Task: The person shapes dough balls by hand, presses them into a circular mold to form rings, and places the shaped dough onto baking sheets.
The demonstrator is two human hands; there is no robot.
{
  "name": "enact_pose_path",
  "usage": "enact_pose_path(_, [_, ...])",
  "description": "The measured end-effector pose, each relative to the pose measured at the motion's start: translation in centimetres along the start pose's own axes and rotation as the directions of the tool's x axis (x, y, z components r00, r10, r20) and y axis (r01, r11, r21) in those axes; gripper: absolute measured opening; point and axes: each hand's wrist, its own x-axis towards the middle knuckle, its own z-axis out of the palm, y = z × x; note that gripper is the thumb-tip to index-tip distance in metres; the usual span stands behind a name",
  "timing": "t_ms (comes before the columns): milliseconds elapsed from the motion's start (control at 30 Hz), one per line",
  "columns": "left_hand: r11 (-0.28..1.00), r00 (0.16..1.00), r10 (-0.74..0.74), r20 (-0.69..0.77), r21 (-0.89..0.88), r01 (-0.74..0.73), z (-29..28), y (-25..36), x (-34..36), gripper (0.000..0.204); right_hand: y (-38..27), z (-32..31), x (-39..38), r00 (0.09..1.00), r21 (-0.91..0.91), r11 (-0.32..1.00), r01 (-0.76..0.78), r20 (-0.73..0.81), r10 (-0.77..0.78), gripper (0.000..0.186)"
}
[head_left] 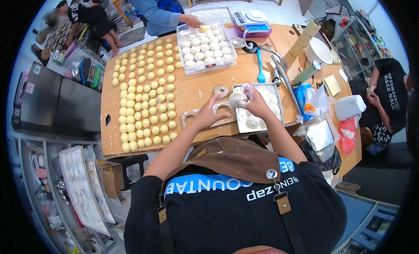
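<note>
My right hand (257, 104), floury at the fingertips, grips a pale flattened dough disc (237, 100) above a metal tray (282, 118). Floured dough pieces (253, 121) lie in that tray. Just left of it, my left hand (208, 114) holds nothing, its fingers spread and curved toward the disc. Under and beside that hand is a floury flat mold (188, 119) with round cutouts. A small ring-shaped piece (221, 89) lies beyond my left fingertips. Rows of yellow dough balls (148, 99) cover the left of the table.
Across the table (196, 86), a co-worker's hand (190, 21) reaches over a clear container (209, 69) of floured dough balls. A blue brush (260, 64), scale (251, 19), metal tubing (288, 86), white bowl (318, 51) and white jug (350, 107) stand rightward. Another person (384, 96) is far right.
</note>
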Motion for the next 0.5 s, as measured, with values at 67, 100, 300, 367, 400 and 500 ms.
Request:
enact_pose_path(67, [0.938, 1.000, -0.024, 0.014, -0.345, 0.028, 1.0, 1.4, 1.3, 0.074, -2.3, 0.4, 0.1, 0.994, -0.059, 0.993, 0.106, 0.045, -0.103, 0.047])
enact_pose_path(100, [0.758, 0.998, -0.023, 0.051, -0.651, 0.051, 1.2, 1.9, 1.8, 0.064, -3.2, 0.6, 0.1, 0.992, -0.060, 0.991, 0.118, 0.059, -0.115, 0.047])
enact_pose_path(300, [0.732, 0.991, -0.108, -0.073, -0.680, 0.029, 1.1, 4.0, 2.1, 0.037, -6.1, 1.0, -0.6, 0.953, -0.294, 0.923, 0.249, -0.093, -0.287, 0.042])
enact_pose_path(367, [0.704, 0.985, -0.068, -0.158, -0.708, -0.065, 1.5, 3.9, 2.4, 0.030, -5.9, 1.2, -0.7, 0.933, -0.289, 0.913, 0.287, -0.131, -0.335, 0.040])
enact_pose_path(400, [0.708, 0.986, -0.065, -0.154, -0.703, -0.063, 1.8, 3.8, 2.5, 0.030, -5.8, 1.3, -0.7, 0.921, -0.311, 0.905, 0.292, -0.163, -0.353, 0.039])
enact_pose_path(500, [0.720, 0.966, -0.066, -0.250, -0.682, -0.127, 2.8, 4.9, 3.2, 0.025, -4.9, 1.1, -1.0, 0.869, -0.358, 0.880, 0.312, -0.266, -0.417, 0.038])
